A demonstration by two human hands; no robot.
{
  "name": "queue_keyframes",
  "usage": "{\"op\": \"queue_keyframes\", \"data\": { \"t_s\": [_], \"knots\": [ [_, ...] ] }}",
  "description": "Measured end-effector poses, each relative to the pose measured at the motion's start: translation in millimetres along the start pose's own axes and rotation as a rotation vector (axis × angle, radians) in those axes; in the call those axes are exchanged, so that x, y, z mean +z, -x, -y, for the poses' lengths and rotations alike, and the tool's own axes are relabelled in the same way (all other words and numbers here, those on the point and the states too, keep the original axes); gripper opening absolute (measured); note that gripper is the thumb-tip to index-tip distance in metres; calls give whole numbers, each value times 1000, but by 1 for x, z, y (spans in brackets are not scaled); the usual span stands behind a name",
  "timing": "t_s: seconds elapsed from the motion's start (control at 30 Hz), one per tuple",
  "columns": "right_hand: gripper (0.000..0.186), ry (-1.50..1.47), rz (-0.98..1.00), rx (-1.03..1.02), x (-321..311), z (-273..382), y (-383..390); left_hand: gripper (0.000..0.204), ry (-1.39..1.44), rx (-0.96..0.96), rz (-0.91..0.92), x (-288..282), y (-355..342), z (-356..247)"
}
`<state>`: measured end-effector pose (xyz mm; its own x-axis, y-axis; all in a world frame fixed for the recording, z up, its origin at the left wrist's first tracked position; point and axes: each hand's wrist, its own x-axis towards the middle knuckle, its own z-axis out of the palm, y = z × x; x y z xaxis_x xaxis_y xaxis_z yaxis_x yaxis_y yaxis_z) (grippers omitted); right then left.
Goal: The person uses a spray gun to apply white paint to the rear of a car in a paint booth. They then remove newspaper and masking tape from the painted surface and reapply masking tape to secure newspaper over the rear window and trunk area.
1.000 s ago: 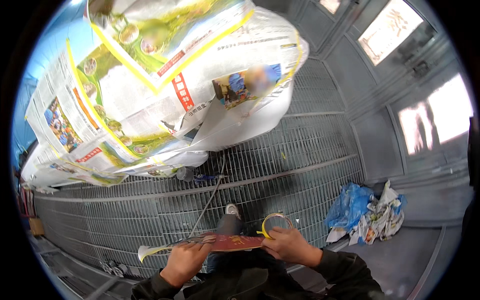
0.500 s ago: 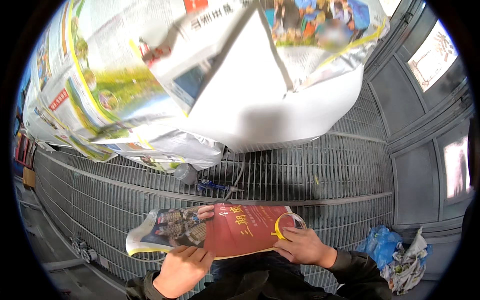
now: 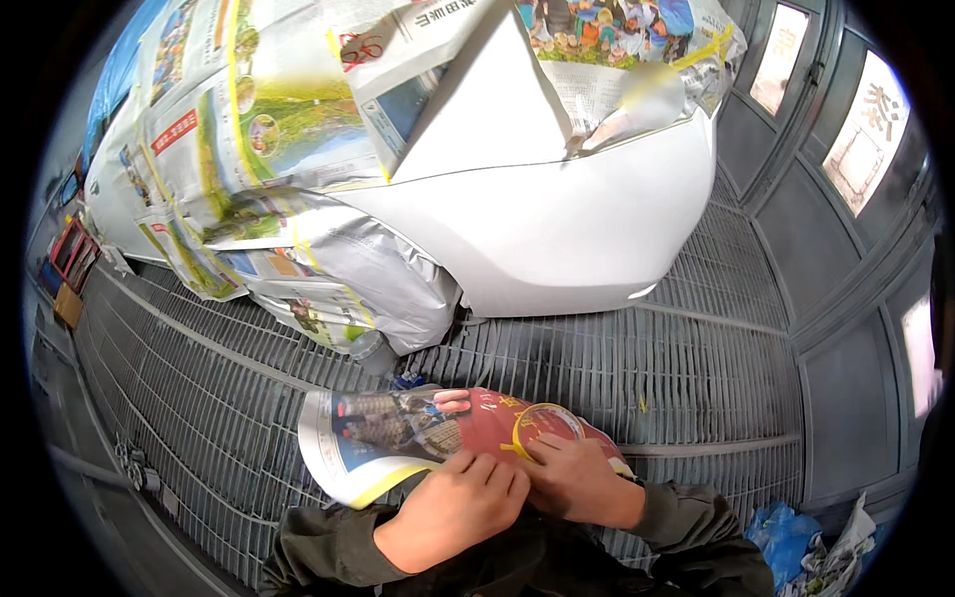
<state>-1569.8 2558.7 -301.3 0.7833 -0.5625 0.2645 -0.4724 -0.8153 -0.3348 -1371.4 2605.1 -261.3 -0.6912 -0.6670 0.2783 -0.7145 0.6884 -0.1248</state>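
My left hand is closed on the near edge of a printed paper sheet, red at the right and with a photo at the left; yellow tape runs along that edge. Beside it my right hand grips the same sheet together with a roll of yellow tape. Beyond them stands a car, its white bodywork bare low down and covered above in taped newspaper. On the floor by the covered wheel area is a spray gun with a translucent cup, partly hidden by the sheet.
A grated metal floor surrounds the car. Grey panelled doors with windows line the right. Crumpled blue plastic and paper lie at lower right. A red rack and cardboard box stand at far left.
My hands have drawn closer together, the left moving rightward along the sheet, which now curves between them. The view has shifted, showing more of the car's white lower panel.
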Motion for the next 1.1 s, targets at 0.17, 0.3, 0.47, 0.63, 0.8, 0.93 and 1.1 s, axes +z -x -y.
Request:
{"op": "queue_keyframes", "data": {
  "t_s": [0.17, 0.3, 0.47, 0.63, 0.8, 0.93, 1.1],
  "knots": [
    [18, 66, 37, 1, -21, -15, 27, 9, -20, -82, -81, -31, -6, 0],
    [24, 82, 99, 81, -43, -12, 33, 11, -12, -97, -149, -26, -17, -9],
    [29, 1, -31, 38, -68, -6, 12, 14, -14, -52, -314, -14, -43, -28],
    [15, 123, 6, 33, -90, -9, -4, 18, 109, -18, -617, -20, -41, -38],
    [17, 110, 10, -40, -102, 17, -49, 23, 692, 98, -687, 0, -22, -80],
    [24, 107, -64, -208, -102, 30, -95, 40, 1576, -66, -287, 19, -33, -88],
    [25, 28, -100, -178, -125, 66, -148, 73, 2318, 4, -267, 50, -53, -65]
  ]
}}
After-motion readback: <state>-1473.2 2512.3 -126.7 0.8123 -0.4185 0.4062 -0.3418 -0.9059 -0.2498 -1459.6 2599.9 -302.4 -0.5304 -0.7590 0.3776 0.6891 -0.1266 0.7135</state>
